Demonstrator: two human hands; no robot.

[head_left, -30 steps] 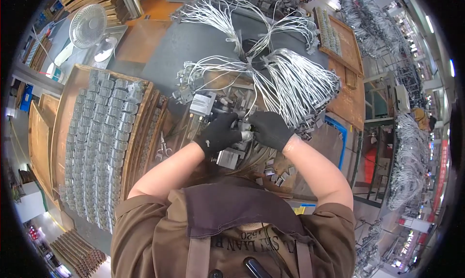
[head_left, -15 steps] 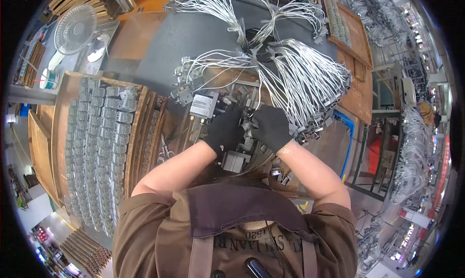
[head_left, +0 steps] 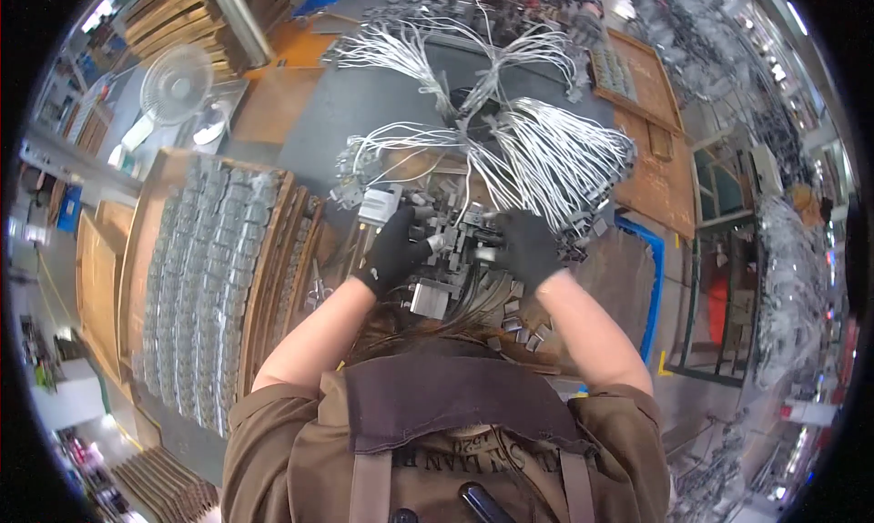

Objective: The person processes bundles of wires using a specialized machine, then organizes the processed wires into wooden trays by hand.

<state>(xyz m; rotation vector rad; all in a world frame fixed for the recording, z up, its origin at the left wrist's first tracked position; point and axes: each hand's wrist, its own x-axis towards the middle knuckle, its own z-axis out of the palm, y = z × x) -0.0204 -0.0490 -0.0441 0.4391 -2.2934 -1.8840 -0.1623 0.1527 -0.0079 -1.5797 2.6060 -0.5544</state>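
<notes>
Both black-gloved hands work at a metal bench fixture (head_left: 453, 264), and they stand farther apart than half a second ago, when their fingers met over its middle. A strip of the fixture now shows between them. The left hand (head_left: 393, 252) is on its left side, fingers partly curled, pale thumb and fingertips at the grey metal parts; whether it pinches anything cannot be told. The right hand (head_left: 528, 247) has drawn off to the right side, its fingers half bent and pointing inward, with pale tips near the fixture's edge; whether a small piece lies in its grasp cannot be told.

A single white cable (head_left: 468, 188) runs down to the fixture's far end from the fanned cable bundle (head_left: 560, 150), which lies beyond the right hand, much as before. Grey rectangular blocks flank the fixture, one (head_left: 379, 205) beyond the left hand, the other (head_left: 429, 299) on the near side. Loose metal pieces (head_left: 523, 333) lie on the near right, and scissors (head_left: 316, 289) beside the wooden tray (head_left: 267, 277) filled with rows of grey parts. The whole view has shifted, so the fan (head_left: 177, 84) sits lower and farther right than half a second ago.
</notes>
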